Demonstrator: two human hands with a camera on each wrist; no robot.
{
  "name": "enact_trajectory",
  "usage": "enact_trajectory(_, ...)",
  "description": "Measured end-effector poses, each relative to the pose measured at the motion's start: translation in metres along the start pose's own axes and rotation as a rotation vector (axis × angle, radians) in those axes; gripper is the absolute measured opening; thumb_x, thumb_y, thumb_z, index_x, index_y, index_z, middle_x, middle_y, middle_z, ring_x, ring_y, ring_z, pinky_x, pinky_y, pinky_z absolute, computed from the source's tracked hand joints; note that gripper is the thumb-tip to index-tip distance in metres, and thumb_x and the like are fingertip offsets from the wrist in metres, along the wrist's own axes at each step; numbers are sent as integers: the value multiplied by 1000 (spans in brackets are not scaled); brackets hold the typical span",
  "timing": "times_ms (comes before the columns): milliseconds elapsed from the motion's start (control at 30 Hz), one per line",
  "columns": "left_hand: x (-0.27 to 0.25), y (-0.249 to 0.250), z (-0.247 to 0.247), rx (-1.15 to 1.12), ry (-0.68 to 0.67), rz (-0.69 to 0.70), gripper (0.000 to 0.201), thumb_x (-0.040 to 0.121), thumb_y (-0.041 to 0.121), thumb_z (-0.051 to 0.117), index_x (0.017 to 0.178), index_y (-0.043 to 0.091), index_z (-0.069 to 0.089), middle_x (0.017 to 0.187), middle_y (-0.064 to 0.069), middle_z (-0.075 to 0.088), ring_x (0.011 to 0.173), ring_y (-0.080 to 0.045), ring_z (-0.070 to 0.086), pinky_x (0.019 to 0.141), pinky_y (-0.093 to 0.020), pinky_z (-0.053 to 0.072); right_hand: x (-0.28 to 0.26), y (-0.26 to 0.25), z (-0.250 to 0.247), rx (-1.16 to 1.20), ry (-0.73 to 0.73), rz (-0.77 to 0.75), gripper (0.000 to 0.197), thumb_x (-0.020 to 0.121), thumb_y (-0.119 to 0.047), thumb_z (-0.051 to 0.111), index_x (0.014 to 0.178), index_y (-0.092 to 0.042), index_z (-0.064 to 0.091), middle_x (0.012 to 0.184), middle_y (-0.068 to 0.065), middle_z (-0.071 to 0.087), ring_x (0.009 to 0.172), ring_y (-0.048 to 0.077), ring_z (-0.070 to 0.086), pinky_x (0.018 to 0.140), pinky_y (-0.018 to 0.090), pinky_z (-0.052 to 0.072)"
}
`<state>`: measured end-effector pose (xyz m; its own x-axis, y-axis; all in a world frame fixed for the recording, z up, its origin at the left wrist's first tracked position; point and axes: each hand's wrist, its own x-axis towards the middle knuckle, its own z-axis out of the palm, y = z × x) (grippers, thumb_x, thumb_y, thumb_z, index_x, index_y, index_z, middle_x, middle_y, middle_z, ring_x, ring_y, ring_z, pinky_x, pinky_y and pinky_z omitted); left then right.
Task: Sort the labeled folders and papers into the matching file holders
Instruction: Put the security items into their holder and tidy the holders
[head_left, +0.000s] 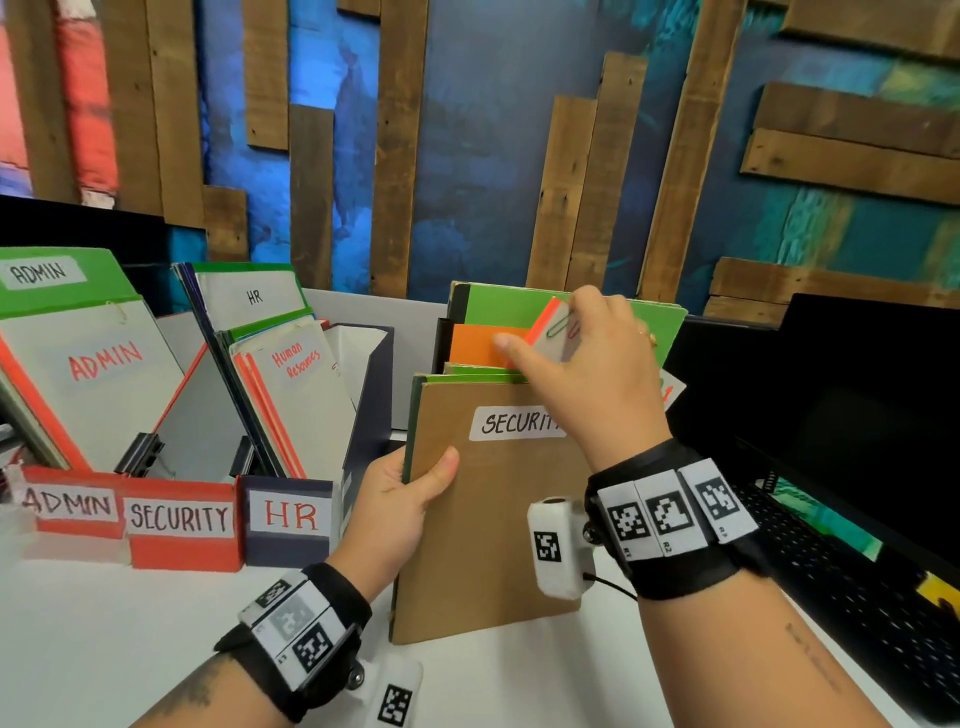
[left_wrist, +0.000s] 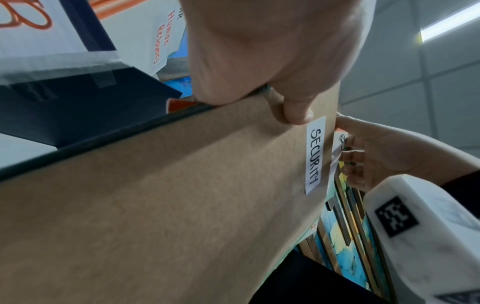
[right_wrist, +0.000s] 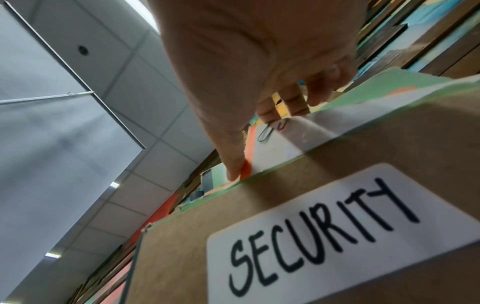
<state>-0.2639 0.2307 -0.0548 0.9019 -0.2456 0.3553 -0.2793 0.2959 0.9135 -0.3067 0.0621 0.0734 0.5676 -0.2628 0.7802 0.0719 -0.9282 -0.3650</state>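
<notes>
Brown card folder labelled SECURITY, upright on the white desk, gripped at its left edge by the left hand, thumb on the front cover. Right hand above the folder's top edge, fingers pinching a clipped sheaf of white papers with an orange border, green paper clip attached. Behind: green and orange folders. To the left: three holders labelled ADMIN, SECURITY and HR; ADMIN and HR hold files.
</notes>
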Motion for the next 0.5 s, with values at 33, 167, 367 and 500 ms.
enact_trajectory(33, -1, 1, 0, 0, -6, 0, 20, 98, 27, 60, 114, 26, 70, 104, 5, 78, 94, -16, 76, 69, -25, 60, -1, 0, 0, 21, -19, 17, 62, 74, -78, 65, 99, -25, 44, 99, -4, 49, 95, 23, 52, 77, 43, 49)
enact_trajectory(167, -2, 2, 0, -1, -16, -8, 20, 98, 27, 60, 116, 25, 69, 105, 4, 78, 95, -18, 76, 71, -28, 61, -3, 1, 2, 112, -67, 32, 66, 77, -67, 73, 107, -18, 40, 106, -1, 46, 96, 21, 52, 79, 41, 48)
enact_trajectory(367, -1, 0, 2, 25, 9, 18, 21, 97, 30, 59, 116, 29, 69, 104, 11, 77, 95, -11, 75, 70, -25, 60, 5, 1, -14, 74, 258, -126, 56, 76, -39, 86, 109, -15, 47, 111, 0, 44, 92, 15, 44, 76, 30, 39)
enact_trajectory(500, -2, -1, 6, 11, 38, 45, 17, 98, 26, 60, 112, 28, 70, 100, 11, 78, 90, -10, 75, 63, -19, 58, 11, 6, -20, -74, 337, -195, 42, 73, -15, 87, 101, -14, 55, 114, 6, 49, 98, 27, 52, 71, 35, 45)
